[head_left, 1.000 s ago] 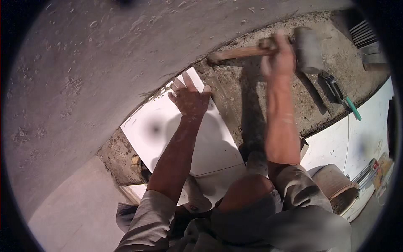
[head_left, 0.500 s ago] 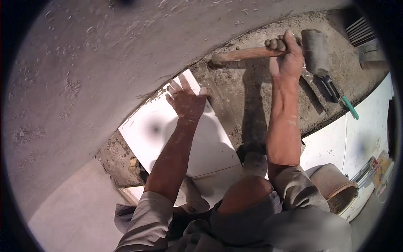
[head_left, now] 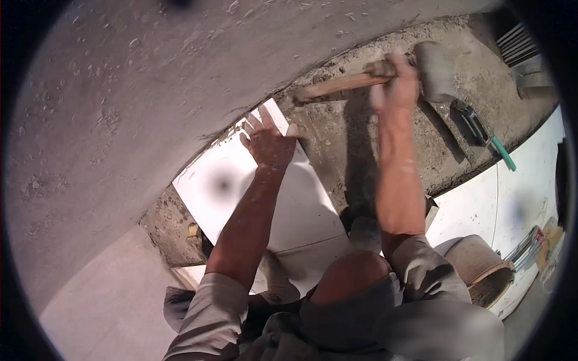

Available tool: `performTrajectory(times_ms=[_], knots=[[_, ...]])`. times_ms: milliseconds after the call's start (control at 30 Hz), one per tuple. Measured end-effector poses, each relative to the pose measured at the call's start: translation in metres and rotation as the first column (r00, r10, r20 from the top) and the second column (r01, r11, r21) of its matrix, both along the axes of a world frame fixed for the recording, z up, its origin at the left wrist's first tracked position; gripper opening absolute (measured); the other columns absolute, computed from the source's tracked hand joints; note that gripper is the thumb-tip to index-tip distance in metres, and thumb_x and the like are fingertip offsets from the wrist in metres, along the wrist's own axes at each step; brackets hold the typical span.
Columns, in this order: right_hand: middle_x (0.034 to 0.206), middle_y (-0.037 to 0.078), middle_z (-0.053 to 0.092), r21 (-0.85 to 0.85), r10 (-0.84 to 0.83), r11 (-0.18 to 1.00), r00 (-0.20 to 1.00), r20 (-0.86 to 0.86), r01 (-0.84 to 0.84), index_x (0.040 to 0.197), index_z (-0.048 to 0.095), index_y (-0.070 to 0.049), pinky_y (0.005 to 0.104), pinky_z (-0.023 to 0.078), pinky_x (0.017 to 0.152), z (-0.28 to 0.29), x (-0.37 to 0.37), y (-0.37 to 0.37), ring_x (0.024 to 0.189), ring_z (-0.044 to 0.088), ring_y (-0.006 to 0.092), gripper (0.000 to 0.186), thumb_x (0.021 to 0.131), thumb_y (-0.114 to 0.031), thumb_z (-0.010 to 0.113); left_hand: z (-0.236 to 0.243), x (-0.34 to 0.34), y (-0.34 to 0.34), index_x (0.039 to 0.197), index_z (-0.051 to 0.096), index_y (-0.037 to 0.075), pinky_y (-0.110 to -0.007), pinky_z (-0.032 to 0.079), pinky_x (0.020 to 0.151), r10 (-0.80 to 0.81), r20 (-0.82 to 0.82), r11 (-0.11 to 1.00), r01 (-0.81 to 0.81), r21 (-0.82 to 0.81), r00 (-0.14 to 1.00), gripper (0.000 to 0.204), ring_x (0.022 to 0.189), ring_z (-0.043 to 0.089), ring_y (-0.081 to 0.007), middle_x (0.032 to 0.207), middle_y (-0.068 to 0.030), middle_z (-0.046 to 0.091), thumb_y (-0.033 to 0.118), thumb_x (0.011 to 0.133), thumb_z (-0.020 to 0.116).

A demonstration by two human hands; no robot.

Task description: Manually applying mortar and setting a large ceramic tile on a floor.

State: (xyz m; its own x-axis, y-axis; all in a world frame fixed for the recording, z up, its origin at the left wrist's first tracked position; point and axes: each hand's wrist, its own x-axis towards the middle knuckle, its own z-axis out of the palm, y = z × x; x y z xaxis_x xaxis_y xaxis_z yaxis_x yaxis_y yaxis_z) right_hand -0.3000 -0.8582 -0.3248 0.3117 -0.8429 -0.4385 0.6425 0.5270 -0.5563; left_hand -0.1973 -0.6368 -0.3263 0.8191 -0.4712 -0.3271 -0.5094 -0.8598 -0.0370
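Observation:
My left hand (head_left: 270,143) lies with fingers spread on the far end of a white tile (head_left: 301,204), which runs along the foot of the grey wall (head_left: 108,108). In my right hand (head_left: 400,84) is a mallet (head_left: 435,72), gripped close to its thick grey head. Its wooden handle (head_left: 340,87) points left toward the wall, above the rough mortar bed (head_left: 325,138). Motion smears the right hand and the mallet's head. Shadow from my arms falls over part of the tile and the mortar.
A tool with a green handle (head_left: 504,153) lies on the mortar at right. Laid white tiles (head_left: 466,204) stretch along the right side, with a mortar-stained bucket (head_left: 478,265) near my right elbow. A metal container (head_left: 536,78) stands at the far right.
My right hand and the mallet have shifted left and slightly toward me. The left hand stays spread on the tile, almost unmoved.

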Motion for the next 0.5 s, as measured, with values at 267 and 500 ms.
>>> performTrajectory(times_ms=[267, 500], knots=[[0.064, 0.0, 0.049, 0.063, 0.069, 0.996, 0.998, -0.011, -0.068, 0.077, 0.053, -0.011, 0.0326, 0.048, 0.064, 0.018, 0.006, 0.024, 0.057, 0.05, 0.0146, 0.017, 0.092, -0.015, 0.062, -0.012, -0.002, 0.011, 0.145, 0.033, 0.003, -0.061, 0.029, 0.103, -0.104, 0.151, 0.994, 0.107, -0.012, 0.983, 0.094, 0.131, 0.038, -0.0436, 0.139, -0.0308, 0.038, 0.049, 0.073, 0.072], [0.059, 0.001, 0.044, -0.044, 0.068, 0.996, 0.993, -0.102, -0.073, 0.077, 0.051, -0.009, 0.0328, 0.044, 0.06, 0.014, -0.003, 0.021, 0.057, 0.047, 0.0152, 0.02, 0.092, -0.015, 0.062, -0.016, -0.002, 0.012, 0.144, 0.034, 0.002, -0.064, 0.031, 0.1, -0.102, 0.219, 0.988, 0.125, -0.091, 0.97, 0.093, 0.129, 0.039, -0.0445, 0.137, -0.0327, 0.04, 0.052, 0.074, 0.068]])
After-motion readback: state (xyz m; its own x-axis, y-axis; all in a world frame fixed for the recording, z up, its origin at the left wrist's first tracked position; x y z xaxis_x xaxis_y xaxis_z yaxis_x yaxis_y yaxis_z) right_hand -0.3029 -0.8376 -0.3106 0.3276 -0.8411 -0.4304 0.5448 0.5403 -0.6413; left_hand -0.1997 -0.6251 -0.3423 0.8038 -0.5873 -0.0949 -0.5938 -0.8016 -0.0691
